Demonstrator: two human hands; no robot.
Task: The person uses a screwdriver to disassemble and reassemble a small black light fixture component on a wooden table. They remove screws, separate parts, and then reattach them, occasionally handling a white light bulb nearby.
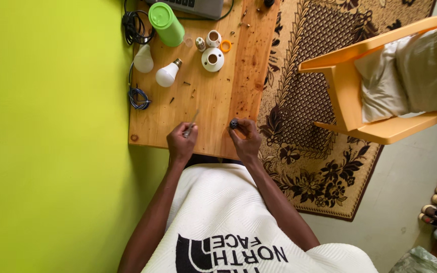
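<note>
The right hand [247,139] is closed to a fingertip pinch on a small dark, roughly round part [234,123], held just above the near edge of the bare wooden table [218,96]; thumb and forefinger meet around it and the other fingers curl loosely behind. The part looks hard, light and small enough to slip or roll away if the pinch relaxes, so it is best taken by its sides, as it is now, leaving its face free. The left hand [180,144] is closed around the handle end of a thin grey metal tool [192,123], probably a small screwdriver or probe, whose shaft slants up and to the right, well short of the dark part. It seems stiff and light, and a grip low on the handle should give the most control of the tip. Farther out on the table lie a white pear-shaped bulb with a metal screw base [167,74], a white bulb dome [143,59], a round white bulb housing [212,59], a small orange ring [225,46] and a green cylindrical plastic bottle [167,23]; the bulb parts look thin-walled and easily cracked. Small screws and scraps dot the wood, and a coil of dark wire [138,96] hangs at its left edge.
</note>
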